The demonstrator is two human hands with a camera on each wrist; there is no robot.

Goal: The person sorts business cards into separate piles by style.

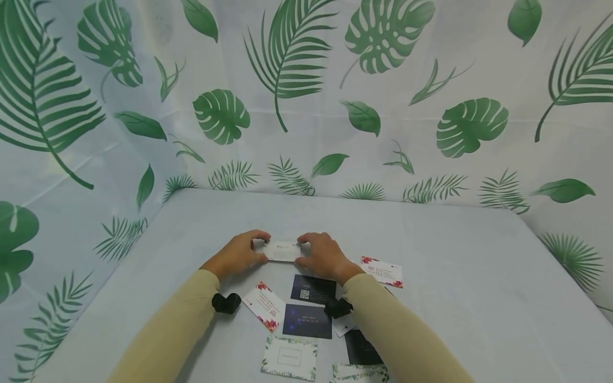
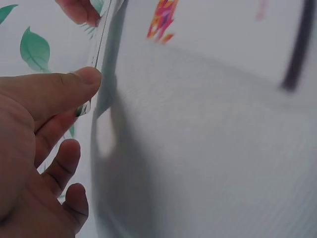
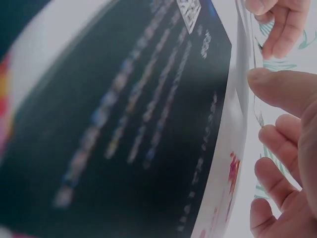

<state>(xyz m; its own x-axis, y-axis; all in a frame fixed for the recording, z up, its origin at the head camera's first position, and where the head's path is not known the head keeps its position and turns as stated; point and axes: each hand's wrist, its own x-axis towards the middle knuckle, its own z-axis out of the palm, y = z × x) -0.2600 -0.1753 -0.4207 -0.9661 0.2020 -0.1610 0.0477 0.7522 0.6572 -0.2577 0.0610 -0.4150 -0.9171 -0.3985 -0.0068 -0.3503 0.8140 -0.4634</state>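
Note:
A white business card (image 1: 282,252) with green leaf corners lies flat between both hands near the middle of the table. My left hand (image 1: 241,254) pinches its left end between thumb and fingers, and my right hand (image 1: 324,256) pinches the right end the same way. Seen edge-on in the left wrist view, the card (image 2: 98,47) has thin layered edges, like a small stack. Just nearer than the hands lies a dark card (image 1: 313,289) with a QR code. Below it is a navy card (image 1: 307,321).
A white card with red flowers (image 1: 265,306) lies by the left wrist, another floral card (image 1: 383,272) beyond the right wrist. Toward the front are a leaf-bordered card (image 1: 289,358), a black card (image 1: 360,348) partly under the right sleeve, and more leafy cards (image 1: 359,373).

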